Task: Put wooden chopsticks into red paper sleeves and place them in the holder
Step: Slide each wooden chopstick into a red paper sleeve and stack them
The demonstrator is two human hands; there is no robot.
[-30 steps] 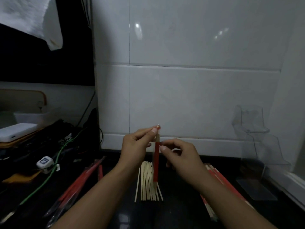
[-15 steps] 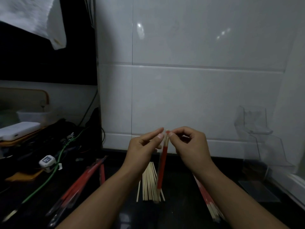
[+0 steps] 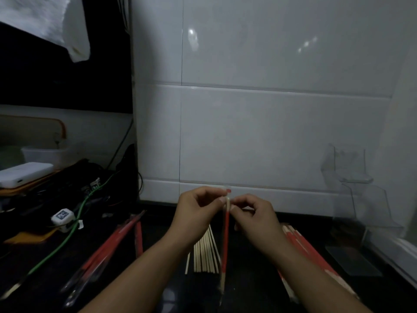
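Chopsticks (image 3: 225, 240) lower now; both hands nearer counter

Top end of the sleeved chopstick (image 3: 225, 240) hidden between the fingertips of the left hand (image 3: 198, 211) and right hand (image 3: 255, 219); grip detail unresolved. Bare chopsticks (image 3: 205, 254) partly covered by the left forearm. Sleeve stack (image 3: 304, 251), lower right, crossed by the right forearm. Clear holder (image 3: 352, 177), right, faint-edged; contents indeterminate. White cloth (image 3: 45, 21) cropped at upper left.
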